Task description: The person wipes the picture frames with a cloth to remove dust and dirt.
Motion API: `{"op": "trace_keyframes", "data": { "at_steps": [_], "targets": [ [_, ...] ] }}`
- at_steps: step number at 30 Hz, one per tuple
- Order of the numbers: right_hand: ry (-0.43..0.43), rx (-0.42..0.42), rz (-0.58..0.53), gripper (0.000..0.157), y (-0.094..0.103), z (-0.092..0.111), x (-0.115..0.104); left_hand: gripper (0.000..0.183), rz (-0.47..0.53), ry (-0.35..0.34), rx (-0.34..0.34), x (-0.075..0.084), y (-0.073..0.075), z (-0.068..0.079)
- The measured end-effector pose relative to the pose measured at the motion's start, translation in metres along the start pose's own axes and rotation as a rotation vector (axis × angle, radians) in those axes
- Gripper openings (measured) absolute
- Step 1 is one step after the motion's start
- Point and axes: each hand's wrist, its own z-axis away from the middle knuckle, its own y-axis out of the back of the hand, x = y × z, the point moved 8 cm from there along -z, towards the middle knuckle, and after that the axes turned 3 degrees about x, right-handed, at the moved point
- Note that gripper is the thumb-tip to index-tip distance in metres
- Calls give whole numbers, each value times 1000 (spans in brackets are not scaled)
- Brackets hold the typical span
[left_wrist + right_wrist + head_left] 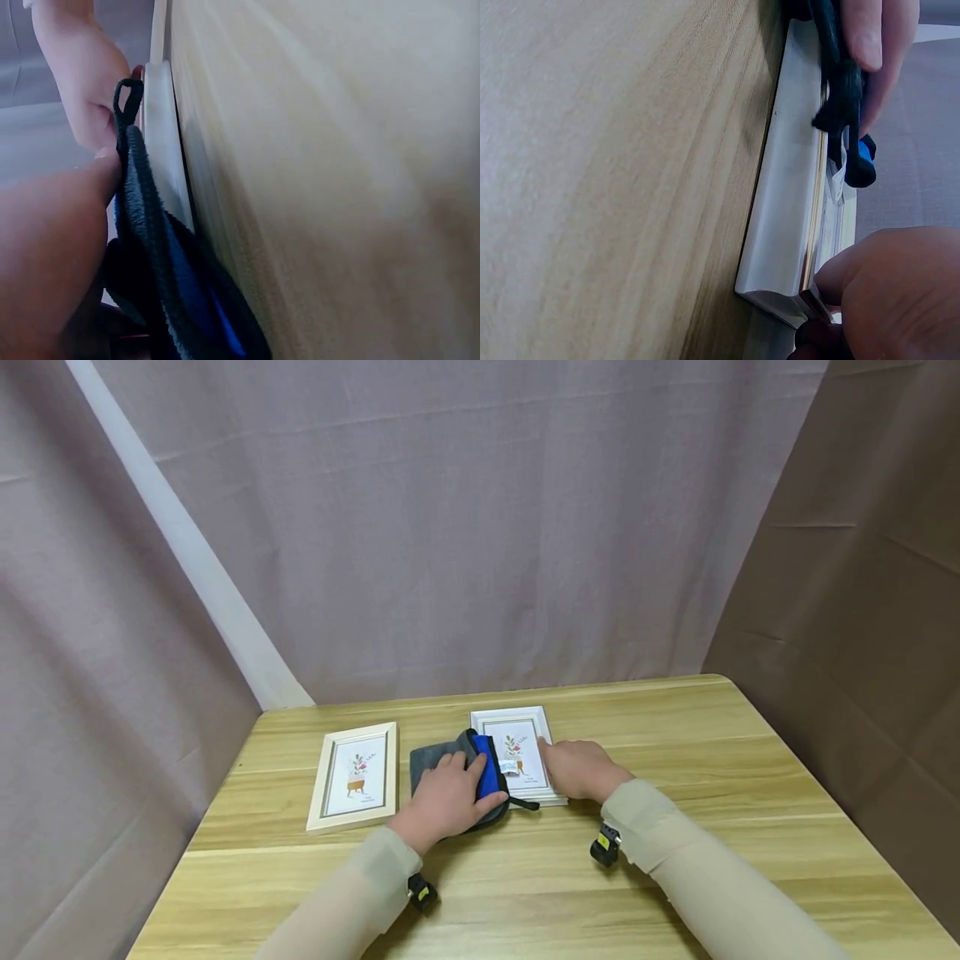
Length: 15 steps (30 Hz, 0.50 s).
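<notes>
A folded grey and blue cloth (489, 773) with black edging and a small loop lies partly over the left side of a white picture frame (501, 714). My left hand (444, 793) rests on the cloth with its fingers spread. At the frame's right edge, my right hand (583, 767) grips the rim. The right wrist view has the thumb on top of the white frame (776, 187) near its corner, fingers curled at the side. A white tag shows beside the blue part. In the left wrist view the cloth (139, 187) stands between the left thumb and the frame's side.
A second, cream picture frame (352, 821) with a similar potted-flower print lies to the left on the wooden table (525, 893). A curtain (480, 543) hangs behind the table's far edge, with darker fabric (862, 610) at the right. Both wrists wear small black cameras.
</notes>
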Motion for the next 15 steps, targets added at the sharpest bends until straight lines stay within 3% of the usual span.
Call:
{"op": "trace_keyframes", "data": {
  "at_steps": [7,15],
  "targets": [
    [-4,0,-19,49,0,0,0,96,-16,-27,-7,5,-1,11],
    [-12,-11,-26,51,1,0,2,82,-25,-92,58,14,6,28]
  ]
}}
